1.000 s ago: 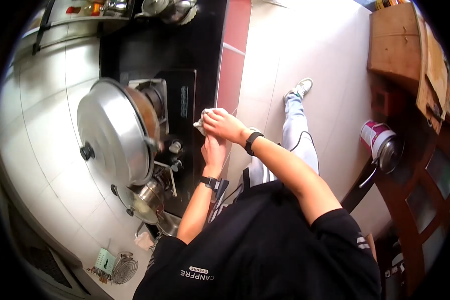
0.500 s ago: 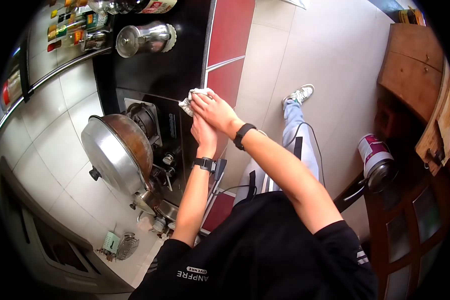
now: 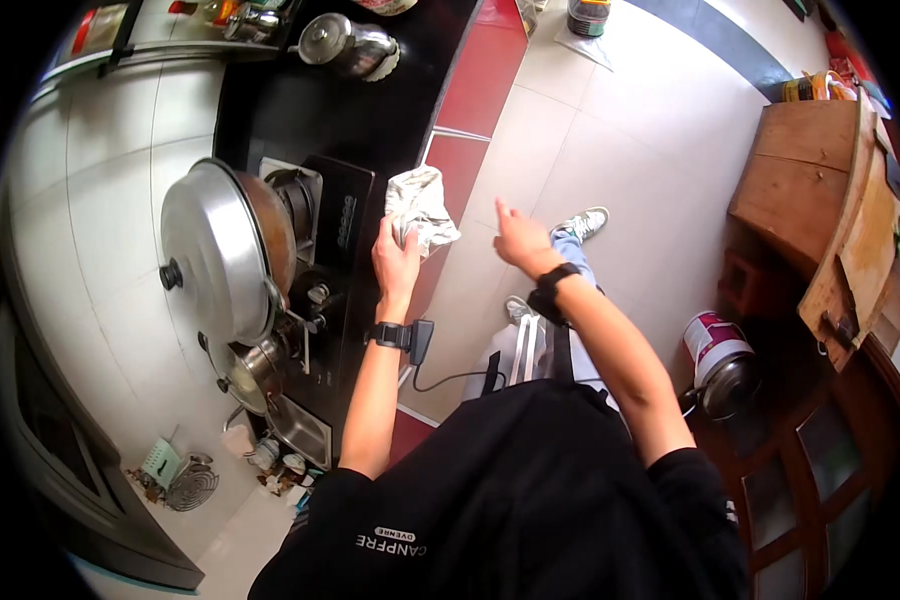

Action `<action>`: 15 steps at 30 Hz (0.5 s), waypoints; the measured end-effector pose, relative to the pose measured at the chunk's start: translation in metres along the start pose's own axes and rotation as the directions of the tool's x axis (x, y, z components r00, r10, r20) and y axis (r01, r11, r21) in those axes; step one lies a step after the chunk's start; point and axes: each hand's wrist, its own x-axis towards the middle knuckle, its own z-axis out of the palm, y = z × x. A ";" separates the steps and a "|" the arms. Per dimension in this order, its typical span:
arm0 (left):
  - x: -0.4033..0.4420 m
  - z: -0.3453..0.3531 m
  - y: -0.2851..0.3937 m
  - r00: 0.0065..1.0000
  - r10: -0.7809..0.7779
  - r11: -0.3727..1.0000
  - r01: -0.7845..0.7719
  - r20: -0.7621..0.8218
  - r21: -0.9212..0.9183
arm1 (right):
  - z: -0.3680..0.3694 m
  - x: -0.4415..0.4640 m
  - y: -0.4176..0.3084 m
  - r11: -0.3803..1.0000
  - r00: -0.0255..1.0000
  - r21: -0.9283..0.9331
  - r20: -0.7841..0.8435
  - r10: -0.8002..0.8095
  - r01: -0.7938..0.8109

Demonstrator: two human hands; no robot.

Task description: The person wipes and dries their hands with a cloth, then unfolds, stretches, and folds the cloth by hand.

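My left hand [image 3: 397, 262] grips a pale, crumpled cloth [image 3: 422, 205] by its lower edge. The cloth hangs partly spread at the front edge of the black countertop [image 3: 390, 120], beside the red cabinet fronts [image 3: 478, 80]. My right hand [image 3: 522, 237] is apart from the cloth, over the floor to its right. Its index finger points out while the other fingers look loosely curled, with nothing seen in them. Left of my left hand is a black gas stove [image 3: 345, 215]. A large lidded wok [image 3: 220, 250] sits on it.
A metal pot [image 3: 348, 45] stands farther back on the counter. Nearer me are a smaller pan [image 3: 255, 370] and a sink [image 3: 302, 430]. To the right are a wooden cabinet [image 3: 800, 150] and a white-and-purple bucket [image 3: 715, 340]. A cable [image 3: 460, 378] hangs from my left wrist.
Both hands were together on the bunched cloth. My right hand has let go and moved right. The cloth now hangs more open from my left hand, and the view has shifted.
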 end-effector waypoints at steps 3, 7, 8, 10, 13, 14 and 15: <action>-0.048 -0.024 0.008 0.996 0.027 0.990 -0.015 0.085 -0.143 | 0.001 -0.040 0.030 0.994 0.999 0.098 -0.033 -0.038 0.041; -0.115 -0.055 0.009 0.973 0.141 0.982 -0.114 0.183 -0.150 | 0.037 -0.093 0.035 0.858 0.970 0.466 -0.203 -0.134 0.216; -0.131 -0.057 0.000 0.970 0.175 0.974 -0.145 0.170 -0.176 | 0.044 -0.106 0.032 0.782 0.955 0.558 -0.246 -0.164 0.278; -0.157 -0.067 -0.009 0.966 0.205 0.958 -0.165 0.157 -0.236 | 0.061 -0.138 0.013 0.759 0.883 0.480 -0.386 -0.267 0.440; -0.211 -0.081 -0.020 0.960 0.217 0.929 -0.147 0.177 -0.339 | 0.092 -0.198 -0.018 0.699 0.807 0.440 -0.475 -0.351 0.563; -0.231 -0.089 -0.021 0.956 0.216 0.919 -0.130 0.198 -0.371 | 0.104 -0.216 -0.027 0.699 0.785 0.409 -0.500 -0.366 0.586; -0.246 -0.096 -0.020 0.951 0.226 0.905 -0.125 0.210 -0.407 | 0.110 -0.231 -0.035 0.699 0.754 0.364 -0.531 -0.387 0.615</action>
